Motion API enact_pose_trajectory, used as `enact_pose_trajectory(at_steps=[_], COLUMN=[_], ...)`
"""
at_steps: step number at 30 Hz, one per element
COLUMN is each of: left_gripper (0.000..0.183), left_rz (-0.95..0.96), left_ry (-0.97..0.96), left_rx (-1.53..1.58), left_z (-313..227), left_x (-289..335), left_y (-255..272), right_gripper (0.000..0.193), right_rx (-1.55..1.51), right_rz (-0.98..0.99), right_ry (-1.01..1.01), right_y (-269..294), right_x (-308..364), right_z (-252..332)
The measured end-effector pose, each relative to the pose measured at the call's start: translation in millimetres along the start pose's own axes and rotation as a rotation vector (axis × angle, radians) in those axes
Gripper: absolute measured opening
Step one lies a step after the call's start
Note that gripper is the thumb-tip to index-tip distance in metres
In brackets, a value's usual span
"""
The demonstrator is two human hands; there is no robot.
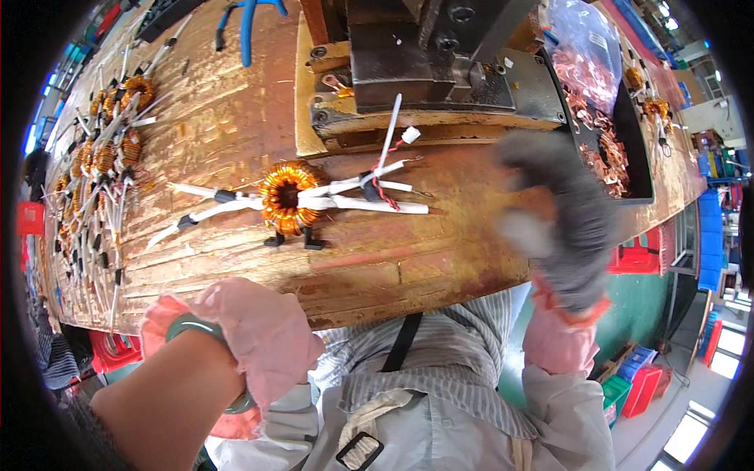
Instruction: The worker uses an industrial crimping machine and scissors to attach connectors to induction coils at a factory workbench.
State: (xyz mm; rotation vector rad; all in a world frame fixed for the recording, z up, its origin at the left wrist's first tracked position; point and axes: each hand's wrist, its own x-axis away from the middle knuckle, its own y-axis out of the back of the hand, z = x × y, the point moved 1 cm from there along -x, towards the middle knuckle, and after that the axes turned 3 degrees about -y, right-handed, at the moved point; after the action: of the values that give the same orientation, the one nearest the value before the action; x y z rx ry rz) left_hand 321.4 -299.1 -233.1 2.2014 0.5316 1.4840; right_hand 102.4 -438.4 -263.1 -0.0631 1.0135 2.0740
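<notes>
A coil [276, 188] of copper wire wound on a ring stands on the worn wooden table [224, 102] on small black feet. White-sleeved leads [369, 203] run out from it to both sides, with a thin red wire and a white connector on the right. My right hand [569, 216], in a grey glove, is over the table's right side, between the leads and a black tray; motion smears its fingers. At the lower left my left forearm shows, with a green bangle and a pink cuff. The grey-gloved left hand [69, 432] lies in the dark rim, its fingers hidden.
A heavy metal press [393, 67] stands at the back middle. The black tray [648, 177] holds copper terminals [609, 161] and a clear plastic bag [585, 47]. More wired coils [102, 157] lie along the left, near blue-handled pliers [247, 31]. Another coil [653, 108] sits beyond the tray.
</notes>
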Motion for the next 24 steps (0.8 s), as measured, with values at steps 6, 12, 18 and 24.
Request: enact_pose_trajectory(at_steps=[6, 12, 18, 24], left_gripper=[0.017, 0.019, 0.022, 0.025], left_rz=[-0.254, -0.766, -1.294, -1.797], left_ry=[-0.134, -0.290, -0.500, -0.782], left_rx=[0.280, 0.596, 0.859, 1.060], left_z=[8.3, 13.2, -4.8, -36.9], left_x=[-0.8, 10.4, 5.2, 12.3], left_y=[-8.5, -11.0, -9.0, -40.5], right_gripper=[0.038, 0.022, 0.022, 0.027], right_rx=[0.617, 0.869, 0.643, 0.613], right_rz=[0.197, 0.475, 0.315, -0.070], right_ry=[0.555, 0.346, 0.426, 0.393], right_y=[-122.6, -144.7, -113.1, -62.0], right_x=[-25.9, -44.0, -33.5, -11.7], right_z=[20.3, 18.5, 35.1, 32.5])
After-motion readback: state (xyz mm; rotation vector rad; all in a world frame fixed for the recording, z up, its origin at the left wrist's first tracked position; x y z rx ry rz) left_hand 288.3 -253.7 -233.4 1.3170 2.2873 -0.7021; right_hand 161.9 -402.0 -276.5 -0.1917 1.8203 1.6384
